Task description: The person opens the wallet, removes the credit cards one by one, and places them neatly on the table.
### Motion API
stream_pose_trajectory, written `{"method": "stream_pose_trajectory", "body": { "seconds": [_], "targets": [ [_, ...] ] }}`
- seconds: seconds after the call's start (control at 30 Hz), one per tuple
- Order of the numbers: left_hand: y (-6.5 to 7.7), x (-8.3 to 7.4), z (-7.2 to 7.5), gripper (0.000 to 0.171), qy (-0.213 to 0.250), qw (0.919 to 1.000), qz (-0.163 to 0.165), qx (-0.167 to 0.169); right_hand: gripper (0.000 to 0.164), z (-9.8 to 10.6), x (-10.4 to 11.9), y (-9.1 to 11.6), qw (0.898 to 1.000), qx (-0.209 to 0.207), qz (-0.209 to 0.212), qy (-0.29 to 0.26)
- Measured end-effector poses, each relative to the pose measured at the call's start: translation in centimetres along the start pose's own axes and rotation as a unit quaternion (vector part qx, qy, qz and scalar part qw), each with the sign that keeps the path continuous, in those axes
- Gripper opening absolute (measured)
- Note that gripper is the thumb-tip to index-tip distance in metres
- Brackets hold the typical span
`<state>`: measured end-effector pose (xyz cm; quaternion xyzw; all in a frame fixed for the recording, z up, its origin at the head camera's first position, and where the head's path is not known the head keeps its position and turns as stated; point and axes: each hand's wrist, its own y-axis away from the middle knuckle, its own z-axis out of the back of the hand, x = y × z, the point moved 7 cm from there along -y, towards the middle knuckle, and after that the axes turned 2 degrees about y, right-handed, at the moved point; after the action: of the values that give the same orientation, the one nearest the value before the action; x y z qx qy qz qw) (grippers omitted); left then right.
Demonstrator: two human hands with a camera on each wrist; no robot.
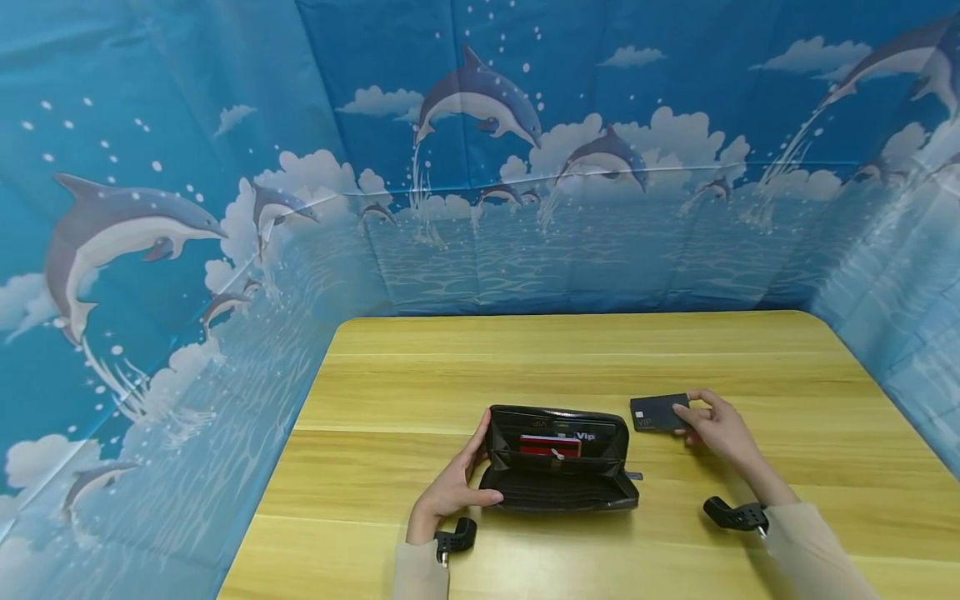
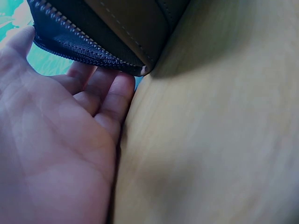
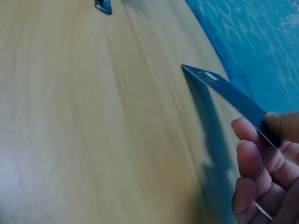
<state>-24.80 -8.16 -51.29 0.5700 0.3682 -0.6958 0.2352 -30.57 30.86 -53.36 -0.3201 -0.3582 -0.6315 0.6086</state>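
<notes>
A black zip-around wallet lies unfolded on the table, its upper half raised. My left hand holds its left end, thumb on the lower half and fingers at the upper one. The left wrist view shows those fingers curled behind the zipper edge. Inside the wallet sit a red card and dark cards, one lettered "Vip". To the right of the wallet, my right hand pinches a black VIP card between thumb and fingers. In the right wrist view the card is tilted above the tabletop, casting a shadow.
The wooden table has rounded far corners. A blue dolphin-print curtain hangs behind and along both sides. Black wrist mounts are worn on both forearms. A small pull tab sticks out from the wallet's right end.
</notes>
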Motion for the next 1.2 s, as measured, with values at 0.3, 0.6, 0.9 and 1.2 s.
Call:
{"method": "stream_pose_trajectory", "body": {
  "seconds": [0.3,0.6,0.9,1.2],
  "targets": [
    [0.1,2.0,0.4,0.108,-0.007,1.0000,0.002,-0.007,0.048,-0.2,-1.0,0.1,1.000,0.002,-0.007,0.005],
    [0.1,2.9,0.5,0.109,-0.005,1.0000,-0.003,-0.004,0.049,-0.2,-1.5,0.3,0.999,-0.017,-0.037,0.031],
    [0.1,3.0,0.5,0.109,-0.009,0.9999,0.004,-0.007,0.048,-0.1,-1.7,0.6,0.997,-0.054,-0.042,0.049],
    [0.2,3.4,0.6,0.110,-0.001,0.9999,0.011,-0.013,0.046,-0.1,-1.9,0.5,0.994,-0.079,-0.043,0.067]
  ]
}}
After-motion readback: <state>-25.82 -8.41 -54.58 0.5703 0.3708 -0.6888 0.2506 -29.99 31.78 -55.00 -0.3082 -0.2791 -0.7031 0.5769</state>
